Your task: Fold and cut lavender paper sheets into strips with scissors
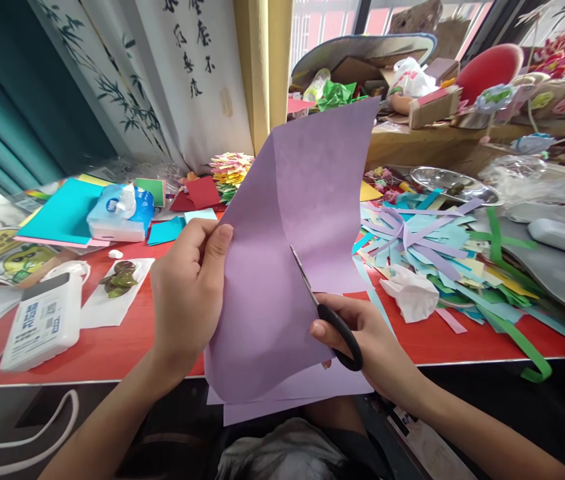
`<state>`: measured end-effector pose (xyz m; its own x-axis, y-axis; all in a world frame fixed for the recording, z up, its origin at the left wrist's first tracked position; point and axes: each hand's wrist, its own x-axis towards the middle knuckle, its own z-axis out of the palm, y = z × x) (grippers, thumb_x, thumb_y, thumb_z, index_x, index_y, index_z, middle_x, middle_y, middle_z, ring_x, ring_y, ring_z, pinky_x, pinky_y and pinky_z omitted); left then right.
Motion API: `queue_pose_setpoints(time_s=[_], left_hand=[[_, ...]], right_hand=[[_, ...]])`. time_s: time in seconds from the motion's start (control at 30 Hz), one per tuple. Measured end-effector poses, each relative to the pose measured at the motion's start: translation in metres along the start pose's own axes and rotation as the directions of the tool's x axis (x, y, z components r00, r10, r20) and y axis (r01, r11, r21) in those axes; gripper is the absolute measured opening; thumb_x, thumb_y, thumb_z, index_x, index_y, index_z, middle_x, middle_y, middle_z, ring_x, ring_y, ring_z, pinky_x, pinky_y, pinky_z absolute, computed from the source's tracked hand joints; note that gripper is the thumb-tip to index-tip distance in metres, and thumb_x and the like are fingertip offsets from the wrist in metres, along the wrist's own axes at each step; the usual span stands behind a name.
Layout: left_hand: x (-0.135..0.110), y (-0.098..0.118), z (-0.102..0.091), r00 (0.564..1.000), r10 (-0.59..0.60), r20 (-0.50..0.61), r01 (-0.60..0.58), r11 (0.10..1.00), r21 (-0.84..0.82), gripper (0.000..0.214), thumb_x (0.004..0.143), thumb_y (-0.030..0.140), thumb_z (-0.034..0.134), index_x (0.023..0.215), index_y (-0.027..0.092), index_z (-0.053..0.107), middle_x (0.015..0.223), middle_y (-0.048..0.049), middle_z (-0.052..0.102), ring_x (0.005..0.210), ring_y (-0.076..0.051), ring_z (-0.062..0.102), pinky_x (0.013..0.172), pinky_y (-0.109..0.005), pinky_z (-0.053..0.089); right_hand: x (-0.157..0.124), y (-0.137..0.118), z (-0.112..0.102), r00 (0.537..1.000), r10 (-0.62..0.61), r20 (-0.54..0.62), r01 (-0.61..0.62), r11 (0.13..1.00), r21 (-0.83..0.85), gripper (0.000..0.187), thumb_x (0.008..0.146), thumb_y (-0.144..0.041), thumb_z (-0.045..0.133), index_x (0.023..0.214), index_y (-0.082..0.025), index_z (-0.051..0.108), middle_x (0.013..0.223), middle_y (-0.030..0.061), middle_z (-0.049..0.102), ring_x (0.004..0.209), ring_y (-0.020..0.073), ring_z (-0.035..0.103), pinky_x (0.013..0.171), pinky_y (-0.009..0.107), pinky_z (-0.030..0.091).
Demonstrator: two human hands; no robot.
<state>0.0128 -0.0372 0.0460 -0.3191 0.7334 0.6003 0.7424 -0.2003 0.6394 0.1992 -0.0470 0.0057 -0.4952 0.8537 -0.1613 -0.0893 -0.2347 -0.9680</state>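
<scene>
A large sheet of purple paper (262, 313) is held up over the table's front edge. My left hand (187, 287) pinches its left side, thumb on top. My right hand (362, 340) grips black-handled scissors (341, 337), whose blades lie along a cut in the sheet. Right of the cut, the upper part of the paper folds away from the rest. More purple sheets (297, 390) lie beneath, low in front of me. The fingers behind the paper are partly hidden.
Heaped paper strips (412, 233) and a crumpled tissue (410, 293) lie to the right on the red table (137, 360). At left are a tissue pack (120, 212), a white power bank-like device (42, 323) and cyan paper (62, 213). A metal bowl (455, 183) stands behind the strips.
</scene>
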Motion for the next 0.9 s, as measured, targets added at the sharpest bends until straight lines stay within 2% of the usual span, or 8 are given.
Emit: queue_pose_setpoints(time_s=[0.2, 0.33, 0.53, 0.73, 0.9], left_hand=[[0.0000, 0.0010, 0.0001, 1.000, 0.024, 0.014, -0.023, 0.999, -0.049, 0.019, 0.082, 0.041, 0.051, 0.076, 0.025, 0.061, 0.054, 0.0029, 0.048, 0.048, -0.012, 0.040, 0.045, -0.027, 0.029], [-0.0003, 0.0021, -0.0006, 1.000, 0.022, 0.022, -0.021, 0.998, -0.057, 0.020, 0.082, 0.040, 0.051, 0.075, 0.024, 0.060, 0.053, 0.0030, 0.047, 0.047, -0.012, 0.038, 0.046, -0.027, 0.028], [-0.0027, 0.0038, -0.0015, 0.999, 0.005, 0.042, -0.003, 0.999, -0.032, 0.020, 0.083, 0.039, 0.051, 0.075, 0.024, 0.060, 0.056, 0.0027, 0.048, 0.048, -0.012, 0.039, 0.044, -0.026, 0.029], [-0.0034, 0.0055, -0.0033, 0.998, 0.014, 0.065, -0.014, 1.000, -0.001, 0.020, 0.084, 0.038, 0.049, 0.075, 0.023, 0.059, 0.053, 0.0041, 0.045, 0.046, -0.010, 0.037, 0.042, -0.024, 0.028], [-0.0044, 0.0066, -0.0048, 0.996, 0.014, 0.091, -0.015, 1.000, 0.006, 0.022, 0.085, 0.038, 0.047, 0.075, 0.022, 0.059, 0.050, 0.0050, 0.043, 0.043, -0.009, 0.035, 0.041, -0.023, 0.026]], right_hand=[[0.0002, -0.0049, 0.0011, 0.995, -0.101, -0.016, 0.100, 0.992, -0.073, 0.033, 0.065, -0.046, 0.070, 0.085, -0.019, 0.069, 0.067, -0.0006, 0.053, 0.061, 0.0106, 0.047, 0.053, 0.021, 0.040], [0.0004, -0.0049, 0.0009, 0.994, -0.104, -0.017, 0.103, 0.992, -0.074, 0.030, 0.068, -0.045, 0.068, 0.083, -0.019, 0.067, 0.064, -0.0016, 0.050, 0.058, 0.0096, 0.043, 0.053, 0.021, 0.037], [0.0002, -0.0069, 0.0023, 0.993, -0.119, -0.019, 0.117, 0.990, -0.077, 0.031, 0.065, -0.048, 0.069, 0.068, -0.018, 0.061, 0.061, -0.0022, 0.044, 0.056, 0.0091, 0.039, 0.050, 0.021, 0.034], [-0.0004, -0.0071, 0.0021, 0.996, -0.092, -0.009, 0.091, 0.993, -0.078, 0.033, 0.066, -0.048, 0.068, 0.078, -0.018, 0.063, 0.059, -0.0033, 0.040, 0.053, 0.0081, 0.034, 0.046, 0.021, 0.030], [-0.0004, -0.0081, 0.0040, 0.993, -0.115, 0.002, 0.115, 0.993, -0.036, 0.027, 0.067, -0.043, 0.069, 0.068, -0.018, 0.059, 0.058, -0.0044, 0.038, 0.053, 0.0073, 0.032, 0.048, 0.020, 0.030]])
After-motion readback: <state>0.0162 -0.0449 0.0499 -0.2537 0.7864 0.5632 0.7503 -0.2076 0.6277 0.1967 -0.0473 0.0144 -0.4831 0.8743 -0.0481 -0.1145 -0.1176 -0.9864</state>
